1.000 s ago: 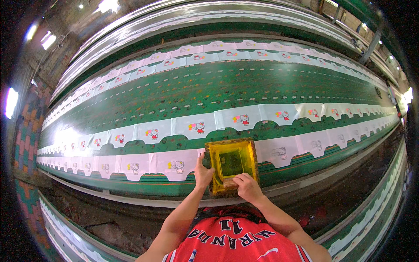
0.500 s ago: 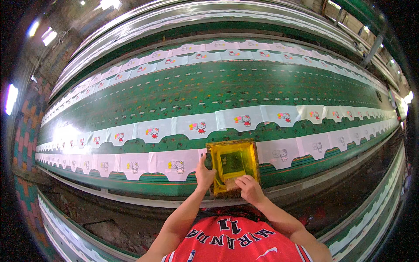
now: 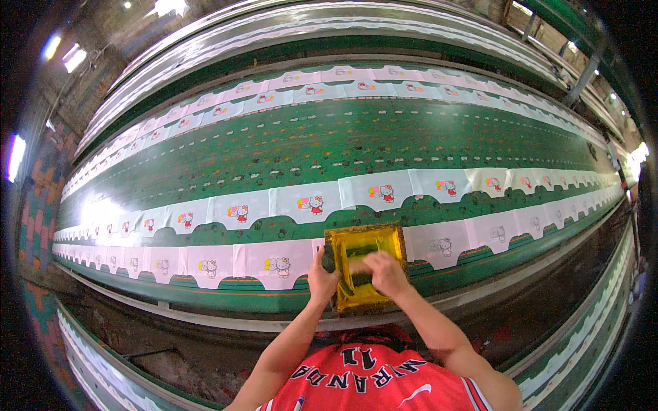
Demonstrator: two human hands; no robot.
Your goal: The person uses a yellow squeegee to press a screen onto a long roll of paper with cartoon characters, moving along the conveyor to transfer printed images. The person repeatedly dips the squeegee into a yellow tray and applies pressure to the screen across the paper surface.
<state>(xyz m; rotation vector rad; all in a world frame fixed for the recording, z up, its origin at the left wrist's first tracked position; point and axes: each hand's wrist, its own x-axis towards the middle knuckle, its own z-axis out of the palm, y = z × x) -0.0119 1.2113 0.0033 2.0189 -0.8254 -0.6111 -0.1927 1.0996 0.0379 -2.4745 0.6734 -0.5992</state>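
A yellow screen-printing frame [image 3: 363, 229] lies flat over the near row of pale pink cloth pieces [image 3: 257, 251] and hides the cloth under it. My left hand [image 3: 322, 279] grips its left edge, with the thumb pointing up along the side. Inside the frame, my right hand [image 3: 387, 274] is closed on a small tan squeegee [image 3: 359, 266], somewhat blurred by motion. Part of the dark green window in the mesh is covered by that hand. The pink pieces on both sides bear cartoon cat prints, those on the left with yellow added.
The long green table [image 3: 274, 154] carries a second row of pale cloths [image 3: 356, 185] with coloured cat prints just beyond the frame. More cloth rows [image 3: 336, 85] lie along its far side. A metal rail [image 3: 240, 322] runs along the near edge, in front of my body.
My right hand has pushed the squeegee from the near part of the frame away toward its middle. My left hand keeps its hold on the frame, which stays in place.
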